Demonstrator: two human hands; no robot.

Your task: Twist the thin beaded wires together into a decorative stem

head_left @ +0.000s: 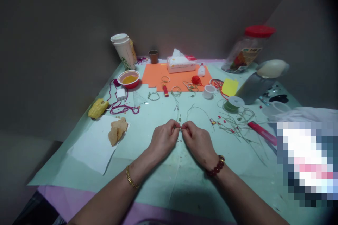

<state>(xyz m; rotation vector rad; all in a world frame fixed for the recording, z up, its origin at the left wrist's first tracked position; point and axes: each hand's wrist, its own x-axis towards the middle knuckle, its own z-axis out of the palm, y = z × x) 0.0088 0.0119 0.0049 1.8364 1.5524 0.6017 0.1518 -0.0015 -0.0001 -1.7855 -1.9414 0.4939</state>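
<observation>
My left hand [164, 140] and my right hand [198, 143] meet at the middle of the green-covered table [148, 182]. Thumb and fingers of both are pinched on a thin greenish cord [194, 106], whose loose ends run out beyond the fingertips. The exact grip, and any knot, is too small to make out. Just past the fingertips a small bead-like piece [180, 119] shows on the cord line. Below the hands lie a few tiny bits [180, 141] and a pale thread [175, 179] trailing toward the near edge.
Orange card [153, 74] at the back bears a tissue box [181, 65] and finished-looking cord loops [176, 91]. Right: green spool [233, 104], cut cords [237, 126], red cutter [262, 133], large jar [243, 54]. Left: red bowl [130, 83], purple cord [124, 108], corn cob [98, 108], paper [91, 147].
</observation>
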